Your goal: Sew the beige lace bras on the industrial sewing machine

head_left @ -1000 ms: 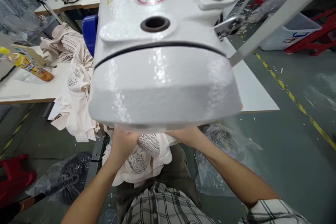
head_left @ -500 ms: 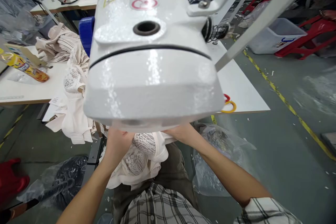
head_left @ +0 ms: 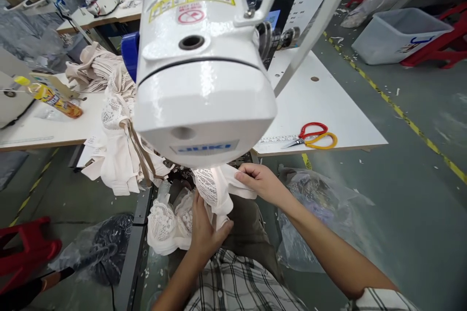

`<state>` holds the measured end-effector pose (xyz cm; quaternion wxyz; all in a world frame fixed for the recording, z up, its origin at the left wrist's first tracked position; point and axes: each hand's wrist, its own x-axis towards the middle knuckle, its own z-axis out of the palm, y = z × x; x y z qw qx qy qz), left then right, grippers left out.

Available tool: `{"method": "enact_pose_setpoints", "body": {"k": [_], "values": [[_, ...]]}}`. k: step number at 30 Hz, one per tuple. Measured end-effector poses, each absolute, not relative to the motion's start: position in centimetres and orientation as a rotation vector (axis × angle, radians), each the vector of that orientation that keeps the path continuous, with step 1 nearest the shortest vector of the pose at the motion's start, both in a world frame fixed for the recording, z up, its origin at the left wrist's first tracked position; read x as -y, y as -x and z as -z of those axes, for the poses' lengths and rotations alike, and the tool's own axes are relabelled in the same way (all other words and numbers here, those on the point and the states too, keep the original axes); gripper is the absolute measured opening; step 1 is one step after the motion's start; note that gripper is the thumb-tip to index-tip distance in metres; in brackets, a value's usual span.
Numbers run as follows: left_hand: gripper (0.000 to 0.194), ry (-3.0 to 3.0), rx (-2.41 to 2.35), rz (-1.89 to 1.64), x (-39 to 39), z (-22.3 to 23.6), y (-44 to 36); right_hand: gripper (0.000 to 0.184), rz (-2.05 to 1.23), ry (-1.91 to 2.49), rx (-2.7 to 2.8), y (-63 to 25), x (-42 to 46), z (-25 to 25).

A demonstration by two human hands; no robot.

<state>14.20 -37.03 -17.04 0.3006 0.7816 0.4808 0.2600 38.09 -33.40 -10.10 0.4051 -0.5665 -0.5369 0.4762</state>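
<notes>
A white sewing machine head (head_left: 204,82) fills the upper middle of the view. Below it hangs a cream lace garment (head_left: 209,189), draped over my lap. My left hand (head_left: 204,231) is closed on the garment's lower fold, thumb on the right side. My right hand (head_left: 260,180) pinches the garment's upper right edge just under the machine. A second lacy piece (head_left: 164,221) hangs left of my left hand.
A pile of cream lace garments (head_left: 116,126) lies on the white table (head_left: 314,102) to the machine's left. Red and yellow scissors (head_left: 314,136) rest near the table's front edge. Plastic bags (head_left: 317,199) sit on the floor; a red stool (head_left: 25,248) stands at left.
My head has pulled back, so both hands show below the machine. My left hand dropped down from under the machine and now grips the garment lower.
</notes>
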Motion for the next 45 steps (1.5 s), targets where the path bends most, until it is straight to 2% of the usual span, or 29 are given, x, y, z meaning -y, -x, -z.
{"method": "enact_pose_setpoints", "body": {"k": [5, 12, 17, 21, 24, 26, 28, 31, 35, 36, 39, 41, 43, 45], "values": [[0.066, -2.031, -1.342, -0.753, 37.0, 19.8, -16.1, 0.044, -1.213, 1.427, 1.349, -37.9, 34.6, 10.3], [0.06, -2.134, -1.281, -0.752, 34.6, 20.2, -14.3, 0.044, -1.129, 1.394, 1.392, -36.6, 34.7, 10.0], [0.065, -2.242, -1.411, -0.789, 34.8, 19.8, -13.7, 0.051, -1.166, 1.618, 1.446, -41.2, 37.3, 11.4], [0.05, -2.369, -1.22, -0.371, 35.7, 19.5, -12.1, 0.044, -1.034, 2.126, 1.566, -47.6, 39.9, 16.6], [0.035, -2.203, -1.646, -0.122, 35.0, 19.0, -7.3, 0.024, -0.879, 2.319, 1.597, -48.7, 40.3, 20.6], [0.04, -2.049, -1.994, -0.057, 34.3, 18.9, -3.2, 0.031, -0.835, 2.259, 1.623, -46.3, 39.8, 22.1], [0.041, -1.946, -2.131, 0.053, 34.1, 19.0, 0.0, 0.038, -0.84, 2.114, 1.684, -41.9, 38.8, 22.4], [0.037, -1.932, -2.083, 0.163, 34.9, 18.5, 1.7, 0.042, -1.026, 1.684, 1.801, -33.4, 36.9, 21.3], [0.042, -2.012, -1.955, 0.077, 36.6, 14.6, 0.1, 0.076, -1.346, 1.174, 2.021, -24.3, 34.9, 18.9], [0.043, -2.005, -1.888, -0.016, 36.8, 13.1, -0.4, 0.076, -1.438, 1.103, 2.093, -23.1, 34.7, 18.2], [0.042, -1.808, -1.693, -0.411, 36.1, 9.3, -1.5, 0.056, -1.727, 0.961, 2.202, -22.5, 35.2, 15.4], [0.037, -1.616, -1.578, -0.554, 35.1, 8.5, -2.3, 0.054, -1.804, 0.93, 2.177, -24.2, 36.2, 12.7], [0.034, -1.36, -1.348, -0.465, 34.4, 9.1, -3.5, 0.049, -1.788, 0.911, 2.16, -26.7, 37.3, 9.8], [0.042, -1.101, -1.092, -0.302, 34.3, 10.5, -5.3, 0.043, -1.755, 0.911, 2.159, -29.3, 38.6, 7.1]]}}
